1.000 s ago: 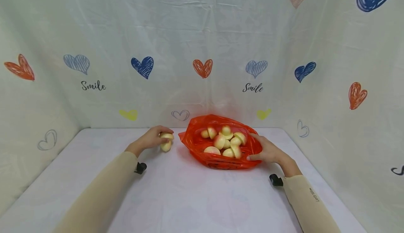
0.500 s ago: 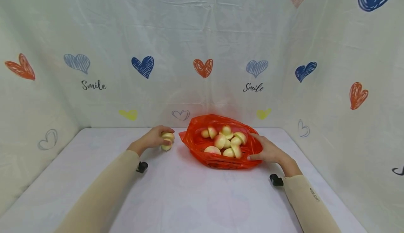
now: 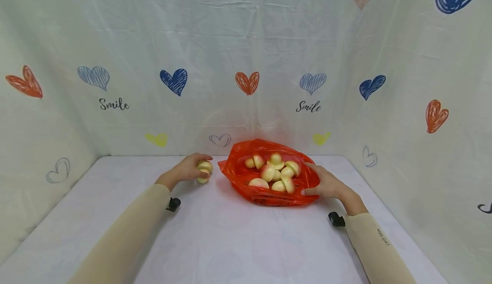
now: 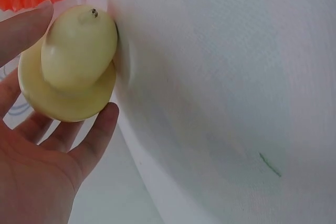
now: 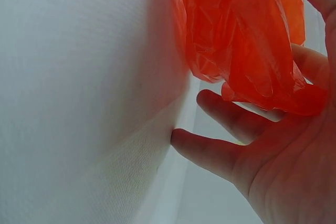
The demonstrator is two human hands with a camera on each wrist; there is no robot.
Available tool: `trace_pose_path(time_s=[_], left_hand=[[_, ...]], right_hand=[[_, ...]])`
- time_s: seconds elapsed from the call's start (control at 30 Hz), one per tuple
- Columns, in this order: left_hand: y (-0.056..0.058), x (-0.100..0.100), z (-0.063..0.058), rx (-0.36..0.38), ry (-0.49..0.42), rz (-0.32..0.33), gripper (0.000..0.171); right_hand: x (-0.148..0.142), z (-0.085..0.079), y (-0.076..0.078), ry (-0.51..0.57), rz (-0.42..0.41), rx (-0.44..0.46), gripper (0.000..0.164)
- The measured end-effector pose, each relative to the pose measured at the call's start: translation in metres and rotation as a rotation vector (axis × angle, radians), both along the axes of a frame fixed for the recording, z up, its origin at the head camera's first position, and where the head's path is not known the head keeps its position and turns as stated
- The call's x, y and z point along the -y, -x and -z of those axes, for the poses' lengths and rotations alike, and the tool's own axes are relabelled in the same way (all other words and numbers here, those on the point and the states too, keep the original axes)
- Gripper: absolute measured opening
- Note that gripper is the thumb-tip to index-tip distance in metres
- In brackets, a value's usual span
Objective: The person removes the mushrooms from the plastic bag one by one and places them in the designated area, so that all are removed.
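A toy mushroom [image 3: 205, 166], pale yellow with a rounded cap and a thick stem, is at the left of the bag in the head view. My left hand [image 3: 188, 167] holds it between thumb and fingers; in the left wrist view the stem of the mushroom [image 4: 79, 51] points towards the camera. A red plastic bag [image 3: 265, 199] lies with its mouth towards me, and several similar mushrooms [image 3: 267, 173] with pinkish caps are inside. At the bag's right edge, my right hand [image 3: 326, 183] grips the plastic between its thumb and index finger, other fingers spread near the table.
A white cloth covers the table [image 3: 230, 241]. Behind the bag rises a white curtain [image 3: 215, 49] printed with hearts, and it also runs along both sides. Black wrist cameras [image 3: 336, 219] sit under the sleeves.
The left thumb has come round the front of the mushroom, and left hand and mushroom have shifted very slightly right. My right hand and the bag stay put.
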State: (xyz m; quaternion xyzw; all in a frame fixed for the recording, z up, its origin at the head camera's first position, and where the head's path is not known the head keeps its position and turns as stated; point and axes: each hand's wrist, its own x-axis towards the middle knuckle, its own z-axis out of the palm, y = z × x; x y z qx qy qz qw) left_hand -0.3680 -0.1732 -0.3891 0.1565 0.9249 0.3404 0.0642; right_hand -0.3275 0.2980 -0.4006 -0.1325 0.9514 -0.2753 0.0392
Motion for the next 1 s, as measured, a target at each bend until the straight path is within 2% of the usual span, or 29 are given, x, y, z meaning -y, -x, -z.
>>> trace_pose_path(time_s=[0.2, 0.43, 0.63, 0.8, 1.0], left_hand=[[0.001, 0.000, 0.001, -0.002, -0.005, -0.003, 0.068], [-0.006, 0.006, 0.000, -0.084, 0.032, 0.020, 0.071], [-0.019, 0.015, 0.002, -0.107, 0.069, -0.004, 0.069], [-0.030, 0.017, 0.001, -0.165, 0.043, -0.006, 0.065], [-0.046, 0.009, -0.009, -0.249, -0.006, 0.026, 0.059]], right_hand=[[-0.001, 0.000, 0.001, 0.011, 0.004, 0.012, 0.103], [-0.002, 0.001, 0.002, 0.009, 0.000, 0.004, 0.103], [-0.002, 0.002, 0.002, 0.009, 0.002, 0.011, 0.104], [0.000, 0.002, 0.000, 0.014, 0.003, 0.019, 0.104], [-0.001, 0.000, -0.001, 0.013, 0.004, 0.008, 0.104]])
